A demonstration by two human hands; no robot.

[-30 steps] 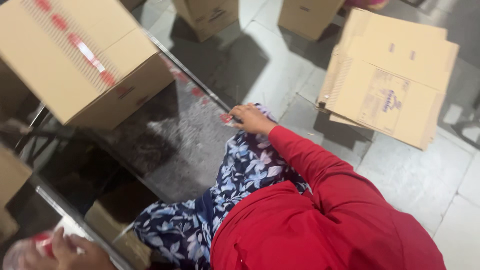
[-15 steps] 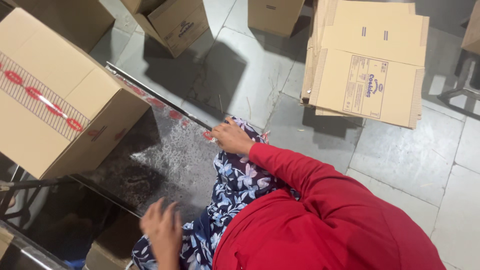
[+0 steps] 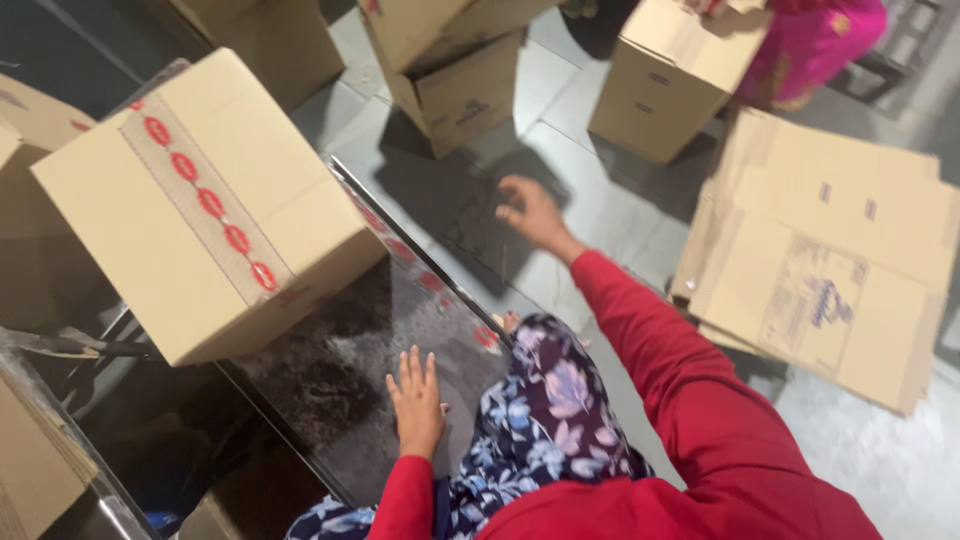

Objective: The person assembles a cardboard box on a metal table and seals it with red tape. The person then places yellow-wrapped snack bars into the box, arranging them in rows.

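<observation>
In the head view, a sealed brown cardboard box with red-patterned tape [image 3: 205, 205] is seen on the dark glossy tabletop [image 3: 340, 400]. The left hand [image 3: 416, 400] is laid flat and empty there; the right hand [image 3: 530, 212] is spread, unclenched, above grey floor tiles [image 3: 600, 200], near flattened brown cartons [image 3: 830, 260].

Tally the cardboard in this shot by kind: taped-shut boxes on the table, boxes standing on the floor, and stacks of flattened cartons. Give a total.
Taped-shut boxes on the dark table: 1, the box with red-patterned tape.
Boxes standing on the floor: 3, at top left, top centre and top right.
Stacks of flattened cartons: 1; its sheet count cannot be told.
Total: 5. Cardboard cut off at the left edge is left out.
</observation>
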